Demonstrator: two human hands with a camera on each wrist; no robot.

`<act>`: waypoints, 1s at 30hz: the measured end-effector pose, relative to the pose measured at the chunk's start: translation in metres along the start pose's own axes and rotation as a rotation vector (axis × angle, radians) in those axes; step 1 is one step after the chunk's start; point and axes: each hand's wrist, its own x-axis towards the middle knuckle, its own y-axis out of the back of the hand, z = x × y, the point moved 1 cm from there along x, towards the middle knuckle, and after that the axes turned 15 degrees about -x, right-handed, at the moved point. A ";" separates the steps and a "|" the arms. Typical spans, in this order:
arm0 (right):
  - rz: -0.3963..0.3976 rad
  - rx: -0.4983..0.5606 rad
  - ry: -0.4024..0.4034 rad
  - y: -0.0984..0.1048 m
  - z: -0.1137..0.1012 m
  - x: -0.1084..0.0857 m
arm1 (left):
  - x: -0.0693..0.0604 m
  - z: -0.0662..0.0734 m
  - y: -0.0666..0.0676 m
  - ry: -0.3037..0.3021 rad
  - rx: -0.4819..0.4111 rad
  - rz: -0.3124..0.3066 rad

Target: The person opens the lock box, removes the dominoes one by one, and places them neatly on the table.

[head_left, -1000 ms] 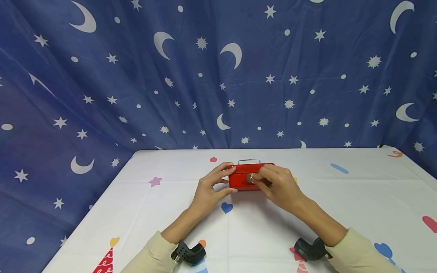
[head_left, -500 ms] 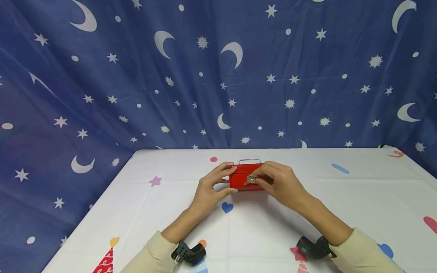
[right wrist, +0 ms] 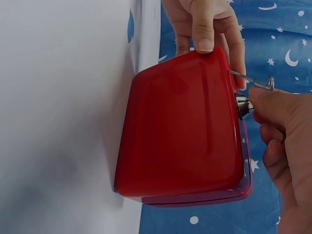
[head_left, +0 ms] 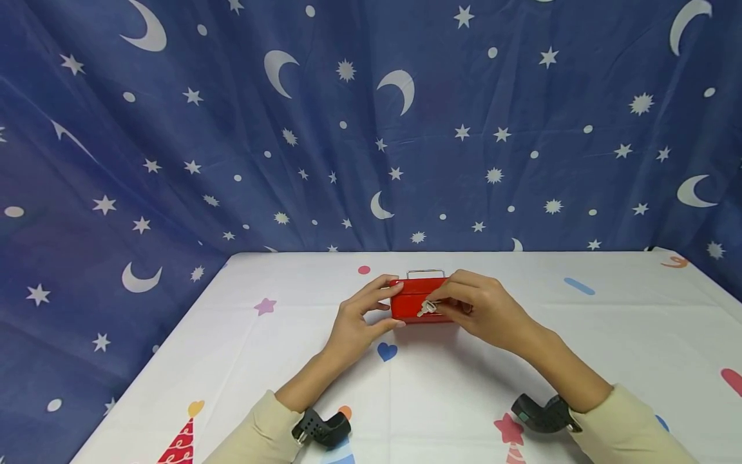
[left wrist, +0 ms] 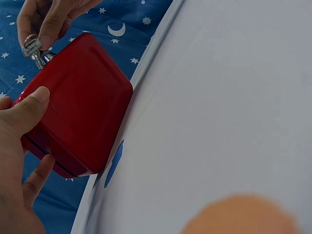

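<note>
A small red metal cash box (head_left: 408,305) with a wire handle stands on the table. My left hand (head_left: 355,317) grips its left end, thumb low on the front and fingers near the top. My right hand (head_left: 489,312) is at the front of the box, pinching a key at the round silver lock (right wrist: 242,105). A second silver key (left wrist: 33,48) hangs by that hand's fingertips and shows beside the lock in the left wrist view. The pinched key's head is mostly hidden by my fingers. In the right wrist view, the lid looks closed.
The white tablecloth (head_left: 290,361) has printed stars, hearts and party hats. Behind the table hangs a blue curtain (head_left: 324,161) with moons and stars. A black strap device (head_left: 321,428) sits on my left wrist, another (head_left: 545,414) on my right.
My right wrist and forearm have shifted a little right, and the hand has turned slightly at the lock. The loose key has swung with it. My left hand and the box stay put.
</note>
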 end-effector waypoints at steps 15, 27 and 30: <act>0.101 -0.008 -0.077 -0.007 -0.009 -0.001 | 0.002 0.002 0.000 -0.018 0.007 -0.003; 0.074 -0.052 -0.050 -0.005 -0.009 0.000 | 0.001 0.001 0.000 -0.006 0.007 0.000; 0.046 -0.061 -0.024 -0.001 -0.006 0.001 | 0.001 0.001 0.000 -0.009 0.007 0.000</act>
